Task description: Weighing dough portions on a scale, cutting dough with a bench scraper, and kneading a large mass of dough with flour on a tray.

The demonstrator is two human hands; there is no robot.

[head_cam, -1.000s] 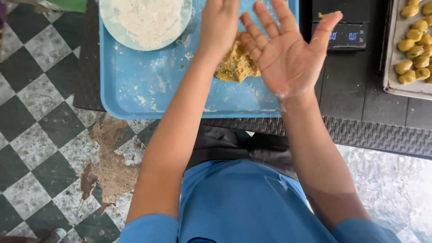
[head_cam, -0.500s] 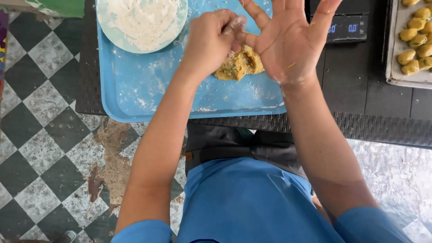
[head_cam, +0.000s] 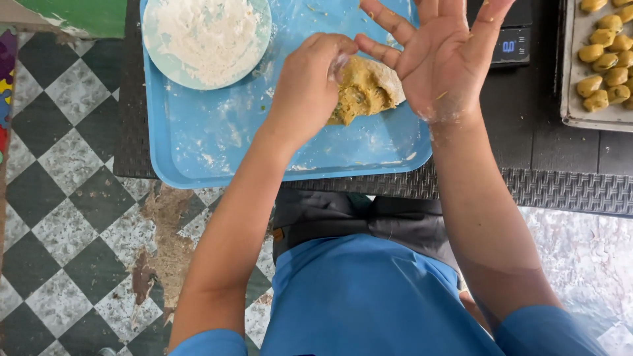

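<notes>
Dough lump (head_cam: 366,92): soft, sticky; pinch at its near edge.
Left hand (head_cam: 310,89): fingers closed, pinching dough on blue tray (head_cam: 217,142).
Right hand (head_cam: 442,56): splayed open, holding nothing.

The tray (head_cam: 217,142) in the upper middle of the frame is light blue, smeared with white flour. On its upper left corner sits a pale blue plate (head_cam: 155,56) heaped with white flour (head_cam: 204,33). The dough lump (head_cam: 362,92) is mustard yellow, flecked with green. The tabletop (head_cam: 554,178) is black with a woven mat pattern. At the upper right, a pale grey baking tray (head_cam: 573,99) holds yellow-green dough pieces (head_cam: 603,66). The scale (head_cam: 514,46) is black with a bluish display. The floor (head_cam: 59,198) at left is a black-and-white checkerboard with worn brown patches. The shirt (head_cam: 369,303) at the bottom is bright blue.
</notes>
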